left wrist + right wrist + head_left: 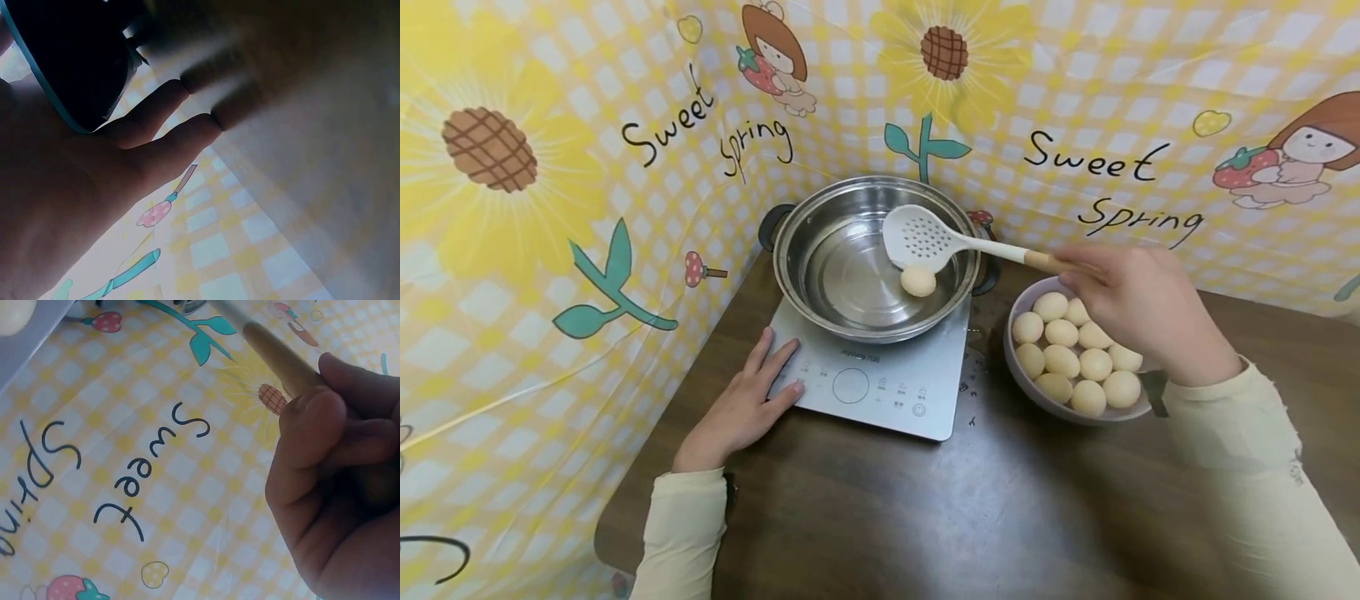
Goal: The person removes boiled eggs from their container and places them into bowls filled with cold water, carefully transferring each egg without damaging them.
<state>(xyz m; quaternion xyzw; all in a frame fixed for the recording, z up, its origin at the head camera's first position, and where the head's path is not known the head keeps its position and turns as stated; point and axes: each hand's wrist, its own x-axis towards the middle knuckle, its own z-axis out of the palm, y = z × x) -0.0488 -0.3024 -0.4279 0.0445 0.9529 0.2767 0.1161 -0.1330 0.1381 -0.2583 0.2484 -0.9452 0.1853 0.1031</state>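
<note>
My right hand point(1138, 300) grips the wooden handle point(278, 356) of a white slotted skimmer point(925, 237), its fingers curled round it in the right wrist view. The skimmer's head is tilted over a steel pan point(786, 275). One egg point(918, 281) is at the head's lower edge, over the pan's right side; whether it touches the pan cannot be told. The pan stands on a white induction cooktop point(865, 408). My left hand point(748, 408) rests with spread fingers at the cooktop's left front edge. In the left wrist view its fingertips press a blurred surface.
A bowl point(1018, 371) with several eggs stands right of the cooktop, below my right forearm. Water drops point(967, 389) lie between them on the brown table point(850, 517). A yellow checked sheet point(850, 142) hangs close behind and to the left.
</note>
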